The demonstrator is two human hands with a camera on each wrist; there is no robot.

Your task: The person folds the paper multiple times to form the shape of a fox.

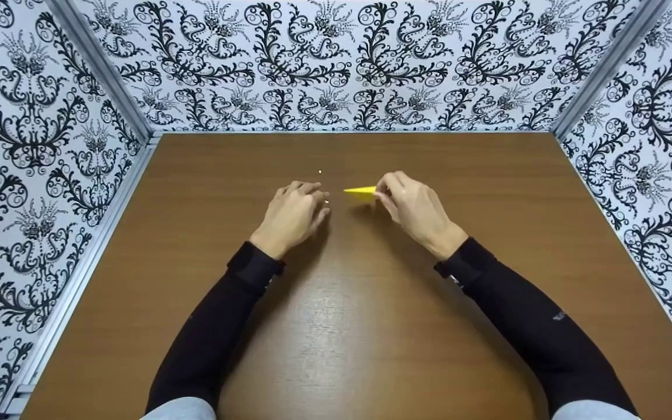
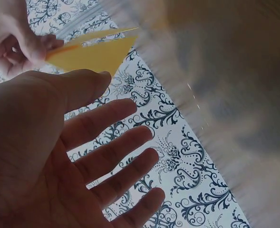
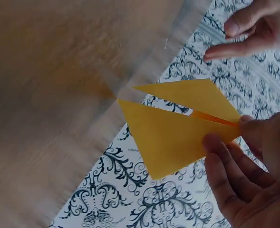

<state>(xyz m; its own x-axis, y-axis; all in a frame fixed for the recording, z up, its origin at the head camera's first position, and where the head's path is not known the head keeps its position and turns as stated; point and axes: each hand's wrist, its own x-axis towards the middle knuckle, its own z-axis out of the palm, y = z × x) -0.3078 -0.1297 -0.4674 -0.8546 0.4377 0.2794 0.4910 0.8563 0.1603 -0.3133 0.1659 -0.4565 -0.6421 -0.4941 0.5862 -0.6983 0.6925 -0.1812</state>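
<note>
A folded piece of yellow paper is pinched between the thumb and fingers of my right hand. It looks like a thin spike from above. In the right wrist view the yellow paper shows two pointed flaps with a narrow gap between them and an orange-tinted fold near the thumb. My left hand is to the left of the paper's tip, apart from it and holding nothing. Seen in the left wrist view, the left hand has its fingers extended and spread, its thumb overlapping the paper.
Both hands are over the far half of a brown wooden table. Tiny bright specks show near the left hand. Walls with a black-and-white scroll pattern enclose the back and sides, with metal rails at the corners.
</note>
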